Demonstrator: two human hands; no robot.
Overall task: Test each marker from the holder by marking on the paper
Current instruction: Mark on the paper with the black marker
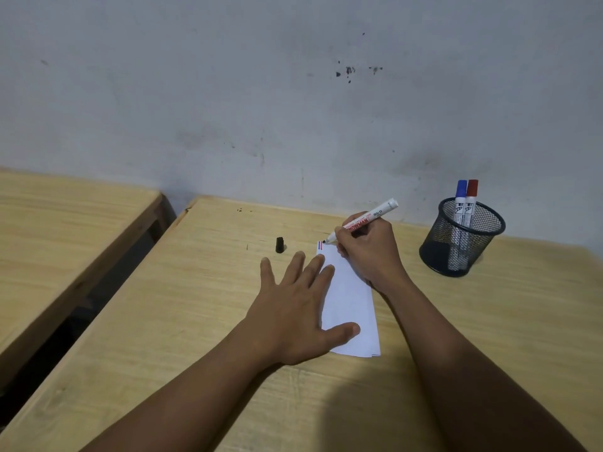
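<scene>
A folded white paper (pixel 350 301) lies on the wooden table (pixel 182 321), with a short blue and a short red stroke at its far left corner. My left hand (pixel 295 311) rests flat, fingers spread, pressing the paper's left edge. My right hand (pixel 368 252) grips an uncapped white marker (pixel 375 216) with a black tip that touches the paper's far corner next to the strokes. Its black cap (pixel 279 245) stands on the table to the left. A black mesh holder (pixel 461 238) at the right holds a blue-capped marker (pixel 460 203) and a red-capped marker (pixel 471 202).
A grey stained wall (pixel 293 93) rises right behind the table. A second wooden table (pixel 58 230) stands to the left, separated by a dark gap (pixel 107 282).
</scene>
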